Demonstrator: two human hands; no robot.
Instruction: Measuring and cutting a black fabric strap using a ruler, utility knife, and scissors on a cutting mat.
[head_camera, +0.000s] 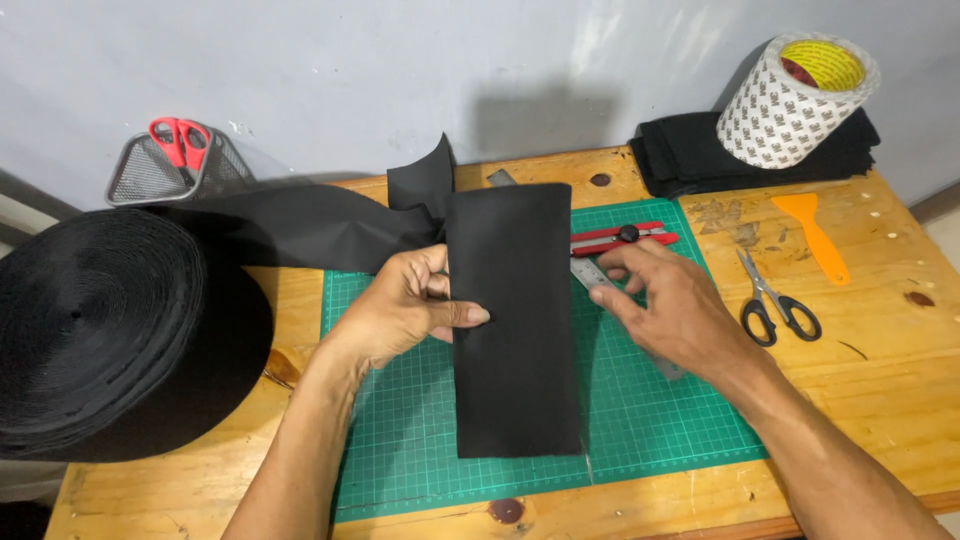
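Observation:
A strip of black fabric (515, 320) lies lengthwise on a green cutting mat (650, 400). My left hand (405, 305) pinches the strip's left edge, thumb on top of the cloth. My right hand (665, 300) rests on a metal ruler (592, 275) just right of the strip, fingertips curled on it. A red utility knife (620, 238) lies just beyond my right fingers. The strip trails back to the left toward a big roll of black fabric (110, 330).
The wooden table (860, 360) holds black-handled scissors (775, 305), an orange scraper (815, 232), and a large roll of double-sided tape (795, 100) on stacked black fabric pieces (680, 155). A mesh basket (150, 175) with red scissors (180, 140) sits at the back left by the wall.

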